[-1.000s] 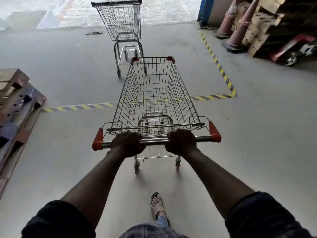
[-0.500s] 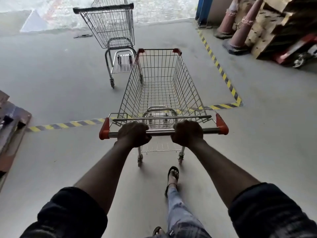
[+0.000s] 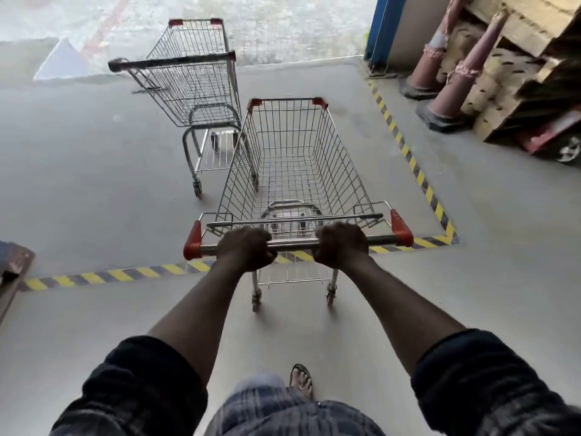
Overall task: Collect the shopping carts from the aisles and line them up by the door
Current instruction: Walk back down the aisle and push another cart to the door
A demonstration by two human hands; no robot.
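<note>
An empty wire shopping cart (image 3: 292, 158) with red corner caps stands in front of me on the grey floor. Both hands grip its metal handle bar: my left hand (image 3: 245, 248) left of centre, my right hand (image 3: 341, 245) right of centre. A second empty cart (image 3: 191, 80) with a dark handle stands ahead and to the left, near the bright doorway. The front left corner of my cart is beside that cart's lower frame; whether they touch I cannot tell.
Yellow-black floor tape (image 3: 103, 276) runs across under my cart and turns up the right side (image 3: 408, 158). Two traffic cones (image 3: 456, 80), stacked cardboard and wood (image 3: 515, 67) and a red pallet jack (image 3: 553, 136) crowd the right. A wooden pallet corner (image 3: 12, 265) shows at the left edge.
I have pushed my cart forward across the tape line. Its front now sits alongside the parked cart, which looms larger. The pallet has slid almost out of view on the left.
</note>
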